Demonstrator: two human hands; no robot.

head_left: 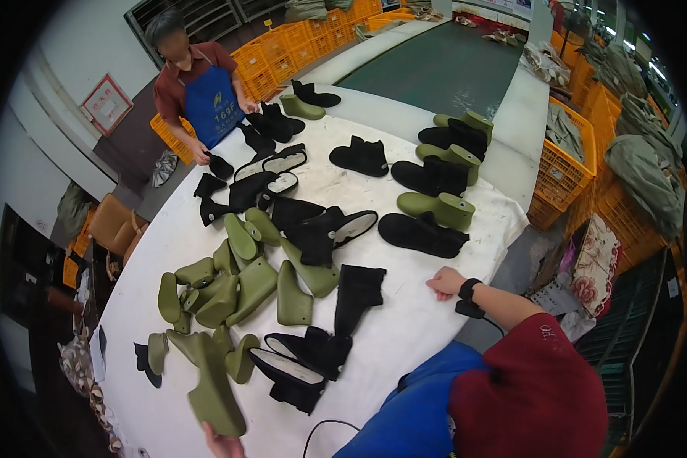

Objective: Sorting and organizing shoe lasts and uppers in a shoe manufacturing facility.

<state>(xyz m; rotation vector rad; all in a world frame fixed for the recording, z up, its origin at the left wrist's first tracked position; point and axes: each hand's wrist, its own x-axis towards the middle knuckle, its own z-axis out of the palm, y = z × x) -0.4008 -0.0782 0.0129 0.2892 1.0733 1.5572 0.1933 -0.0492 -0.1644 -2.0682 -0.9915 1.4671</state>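
At the table's near edge my left hand [223,443] grips the end of a long olive-green shoe last [217,398]; part of the hand is cut off by the frame's lower rim. My right hand [445,283], a dark band on its wrist, is closed over the white cloth with nothing visible in it. Just beyond it lies a black ankle boot [424,234], beside another green last [435,210]. Several loose lasts [253,290] are heaped left of centre. Black shoe uppers with pale insoles [298,359] lie between my hands, near an upright-looking black boot shaft [359,296].
Across the white table [404,305], a person in a blue apron [214,103] handles black boots [275,122]. A dark green belt [435,65] runs behind. Orange crates [561,172] with grey-green cloth stand at right; a brown chair [114,225] is at left.
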